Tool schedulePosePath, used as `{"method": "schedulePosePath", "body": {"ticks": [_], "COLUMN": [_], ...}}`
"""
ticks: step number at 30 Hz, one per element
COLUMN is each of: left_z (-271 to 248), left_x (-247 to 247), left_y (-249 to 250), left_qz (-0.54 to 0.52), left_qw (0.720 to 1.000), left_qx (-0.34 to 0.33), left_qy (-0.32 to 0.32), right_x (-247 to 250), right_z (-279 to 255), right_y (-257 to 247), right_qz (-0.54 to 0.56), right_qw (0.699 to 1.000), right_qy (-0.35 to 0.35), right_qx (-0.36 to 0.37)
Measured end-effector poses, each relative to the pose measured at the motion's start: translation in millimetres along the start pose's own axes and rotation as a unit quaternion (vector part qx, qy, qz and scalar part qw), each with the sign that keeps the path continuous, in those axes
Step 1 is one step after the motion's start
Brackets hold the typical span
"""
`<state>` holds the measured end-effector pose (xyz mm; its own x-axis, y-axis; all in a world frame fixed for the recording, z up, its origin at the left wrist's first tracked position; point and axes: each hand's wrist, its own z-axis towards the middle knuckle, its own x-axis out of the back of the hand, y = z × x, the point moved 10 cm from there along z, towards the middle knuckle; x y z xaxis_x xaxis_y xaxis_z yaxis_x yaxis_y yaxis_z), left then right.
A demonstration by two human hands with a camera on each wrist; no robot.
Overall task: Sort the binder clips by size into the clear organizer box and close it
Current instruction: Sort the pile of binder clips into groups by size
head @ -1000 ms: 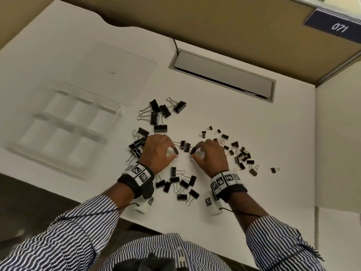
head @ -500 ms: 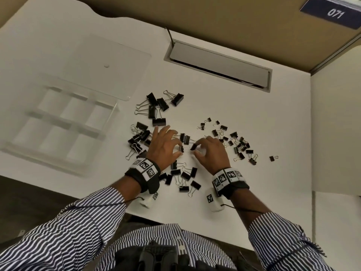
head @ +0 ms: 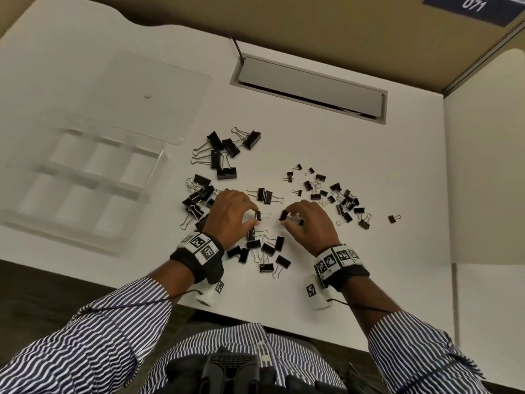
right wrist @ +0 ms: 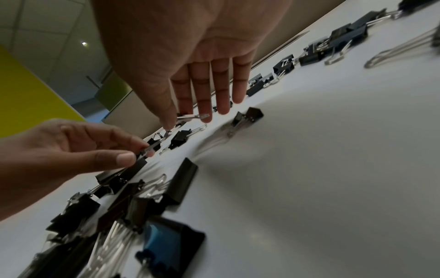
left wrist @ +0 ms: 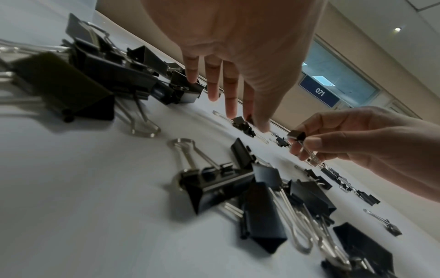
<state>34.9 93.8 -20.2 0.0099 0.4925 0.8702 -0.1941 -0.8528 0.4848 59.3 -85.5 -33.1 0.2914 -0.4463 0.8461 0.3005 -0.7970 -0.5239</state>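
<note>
Black small binder clip (left wrist: 297, 135) is pinched by its wire handles in the right hand (head: 308, 223) at frame centre. Beside it, the left hand (head: 231, 213) pinches another clip (head: 258, 215). More clips (head: 338, 199) scatter around; the clear organizer box (head: 85, 177) lies open at left.

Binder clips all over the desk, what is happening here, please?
A person is sorting black clips on a white desk. The left hand pinches a clip; the right hand pinches a second clip by its wire handle. The clear box lies open at the left, with no clips in it yet.
</note>
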Motion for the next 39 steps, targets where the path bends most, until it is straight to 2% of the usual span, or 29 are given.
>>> {"method": "schedulePosePath", "body": {"ticks": [2,6,8,11,15,18,21,23,26,29,32,35,39], "left_z": [-1.2,3.8,8.4,8.8,-5.0,-19.7,-32.4,-33.4,-21.8,-4.4,19.3,36.2,44.2], "left_x": [-4.4,-25.8,-30.4,-34.2,-32.5,-27.3,-27.7,-25.3,-12.4,-1.8,4.1,-1.8,-14.5], "left_y": [-2.5,6.7,9.0,7.0,8.1,0.5,-9.1,-10.0,-6.9,-5.6,-13.3,-17.2,-26.6], "left_qz": [-0.015,0.003,0.02,0.018,-0.052,-0.11,-0.103,-0.106,-0.145,-0.072,-0.001,0.04,0.083], "left_qw": [1.0,0.99,0.983,0.977,0.974,0.967,0.963,0.966,0.975,0.992,0.998,0.998,0.994], "left_qx": [0.001,-0.039,-0.042,-0.04,-0.051,-0.003,0.023,0.012,-0.018,-0.075,-0.05,-0.038,-0.02], "left_qy": [-0.021,-0.138,-0.177,-0.207,-0.216,-0.231,-0.247,-0.234,-0.166,-0.076,-0.024,-0.034,-0.065], "right_x": [-1.8,-4.8,-6.1,-13.3,-21.2,-20.8,-25.0,-30.0,-25.9,-5.5,2.6,-4.6,-16.1], "right_z": [1.1,14.0,22.7,31.8,30.6,17.3,-0.5,-7.6,-1.1,19.8,45.4,65.4,77.3], "right_y": [-7.8,-19.0,-22.8,-28.8,-33.9,-35.7,-32.1,-28.9,-25.2,-23.8,-17.0,-11.0,-15.7], "right_qz": [0.013,0.009,0.008,0.003,0.021,0.021,0.055,0.089,0.099,0.071,0.038,-0.002,-0.019], "right_qw": [1.0,0.998,0.996,0.991,0.984,0.982,0.98,0.976,0.981,0.993,0.999,0.999,0.999], "right_qy": [-0.018,-0.054,-0.075,-0.123,-0.162,-0.171,-0.178,-0.186,-0.155,-0.072,-0.034,-0.038,-0.041], "right_qx": [0.017,0.039,0.048,0.062,0.07,0.074,0.075,0.07,0.058,0.053,0.011,-0.024,-0.011]}}
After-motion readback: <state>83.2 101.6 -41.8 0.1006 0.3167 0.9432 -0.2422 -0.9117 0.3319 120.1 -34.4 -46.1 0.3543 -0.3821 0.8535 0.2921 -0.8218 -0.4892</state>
